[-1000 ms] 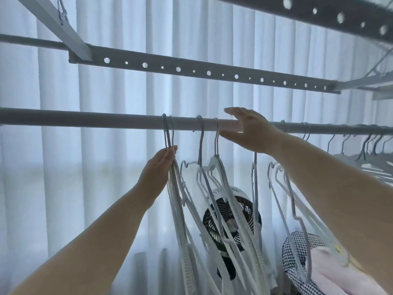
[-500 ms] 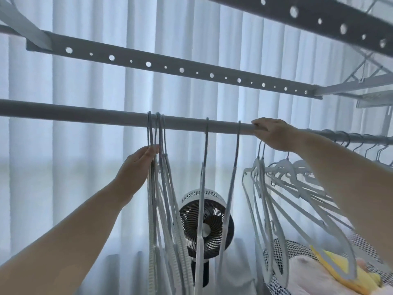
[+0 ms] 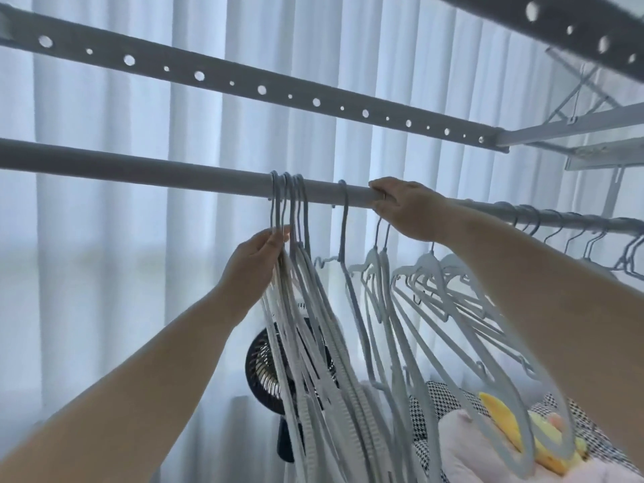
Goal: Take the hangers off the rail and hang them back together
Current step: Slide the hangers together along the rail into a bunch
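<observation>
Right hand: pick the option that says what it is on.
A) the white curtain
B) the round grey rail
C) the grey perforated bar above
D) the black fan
B: the right hand has its fingers curled over the round grey rail, beside a lone pale grey hanger hook, while the left hand pinches the bunch of pale grey plastic hangers.

No text, label, brand, number or sign can be read anywhere: not on the round grey metal rail (image 3: 139,165), the pale grey plastic hangers (image 3: 306,308) or the black round fan (image 3: 261,371).
</observation>
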`<action>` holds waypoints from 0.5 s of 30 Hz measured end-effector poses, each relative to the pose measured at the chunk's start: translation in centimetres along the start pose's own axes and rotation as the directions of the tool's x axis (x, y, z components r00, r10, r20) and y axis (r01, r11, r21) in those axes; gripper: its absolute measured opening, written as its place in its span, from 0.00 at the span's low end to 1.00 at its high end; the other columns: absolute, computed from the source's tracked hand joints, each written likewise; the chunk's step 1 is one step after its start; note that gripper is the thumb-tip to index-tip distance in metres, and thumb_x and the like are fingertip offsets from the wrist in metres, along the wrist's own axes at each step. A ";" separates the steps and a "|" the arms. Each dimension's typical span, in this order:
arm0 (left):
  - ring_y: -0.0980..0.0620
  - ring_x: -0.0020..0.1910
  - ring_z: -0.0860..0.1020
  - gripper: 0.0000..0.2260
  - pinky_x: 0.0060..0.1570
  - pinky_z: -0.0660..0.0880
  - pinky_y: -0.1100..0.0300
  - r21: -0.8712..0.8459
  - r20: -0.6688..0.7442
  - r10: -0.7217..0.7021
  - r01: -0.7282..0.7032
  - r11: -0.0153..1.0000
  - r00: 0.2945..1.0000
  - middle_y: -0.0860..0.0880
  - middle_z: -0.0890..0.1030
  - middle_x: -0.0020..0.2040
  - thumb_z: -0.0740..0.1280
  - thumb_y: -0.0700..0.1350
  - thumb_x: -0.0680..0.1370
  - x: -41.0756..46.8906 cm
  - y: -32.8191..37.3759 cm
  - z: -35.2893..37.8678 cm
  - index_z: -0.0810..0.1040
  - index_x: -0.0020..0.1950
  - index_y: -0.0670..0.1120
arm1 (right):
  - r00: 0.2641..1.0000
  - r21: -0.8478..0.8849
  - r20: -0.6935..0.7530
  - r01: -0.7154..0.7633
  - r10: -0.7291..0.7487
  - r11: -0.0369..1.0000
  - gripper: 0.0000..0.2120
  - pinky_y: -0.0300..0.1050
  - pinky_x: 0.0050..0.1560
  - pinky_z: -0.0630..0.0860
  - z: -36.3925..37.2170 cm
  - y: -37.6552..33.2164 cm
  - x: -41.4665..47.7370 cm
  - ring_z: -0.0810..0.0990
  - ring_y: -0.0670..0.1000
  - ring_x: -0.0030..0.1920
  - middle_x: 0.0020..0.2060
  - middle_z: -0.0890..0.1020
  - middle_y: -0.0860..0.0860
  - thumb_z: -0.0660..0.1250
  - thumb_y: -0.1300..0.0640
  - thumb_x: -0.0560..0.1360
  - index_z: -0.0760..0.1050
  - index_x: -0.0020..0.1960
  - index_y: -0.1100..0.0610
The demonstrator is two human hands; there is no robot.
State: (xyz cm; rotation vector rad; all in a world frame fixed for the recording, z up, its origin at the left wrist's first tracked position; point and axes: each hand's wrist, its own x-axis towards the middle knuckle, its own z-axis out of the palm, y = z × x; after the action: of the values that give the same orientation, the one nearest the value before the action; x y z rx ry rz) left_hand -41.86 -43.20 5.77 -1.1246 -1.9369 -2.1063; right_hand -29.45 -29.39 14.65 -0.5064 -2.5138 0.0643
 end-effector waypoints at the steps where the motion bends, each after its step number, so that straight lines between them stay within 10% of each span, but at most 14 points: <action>1: 0.58 0.53 0.71 0.16 0.53 0.65 0.67 0.004 0.011 0.004 -0.004 1.000 1.000 0.54 0.75 0.54 0.55 0.48 0.80 0.1 0.0 0.5 0.72 0.66 0.46 | 1.000 0.004 -0.002 0.003 -0.003 1.000 0.17 0.48 0.58 0.68 0.1 0.0 0.1 0.69 0.52 0.50 0.55 0.74 0.54 0.51 0.54 0.80 0.66 0.67 0.53; 8: 0.57 0.46 0.72 0.15 0.47 0.66 0.67 0.039 0.082 0.019 -0.022 0.999 0.996 0.53 0.76 0.47 0.55 0.48 0.80 1.1 -0.1 3.3 0.75 0.63 0.46 | 1.000 0.012 0.011 0.000 0.000 1.000 0.21 0.49 0.63 0.67 0.2 -0.3 0.1 0.71 0.54 0.56 0.64 0.72 0.55 0.56 0.50 0.79 0.62 0.70 0.51; 15: 0.58 0.34 0.67 0.15 0.36 0.62 0.68 0.127 0.173 0.089 -0.112 0.986 0.981 0.55 0.68 0.34 0.53 0.49 0.81 2.1 -0.4 5.6 0.65 0.34 0.54 | 1.000 0.020 -0.014 0.026 -0.025 0.999 0.24 0.45 0.64 0.64 0.2 -0.3 -0.2 0.68 0.53 0.67 0.67 0.70 0.53 0.58 0.50 0.78 0.60 0.72 0.53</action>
State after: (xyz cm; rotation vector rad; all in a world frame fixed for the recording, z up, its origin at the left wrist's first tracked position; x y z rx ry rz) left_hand -41.00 -37.33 6.23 -1.3771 -2.0107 -1.8520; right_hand -29.53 -29.76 14.39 -0.4651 -2.5027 0.0761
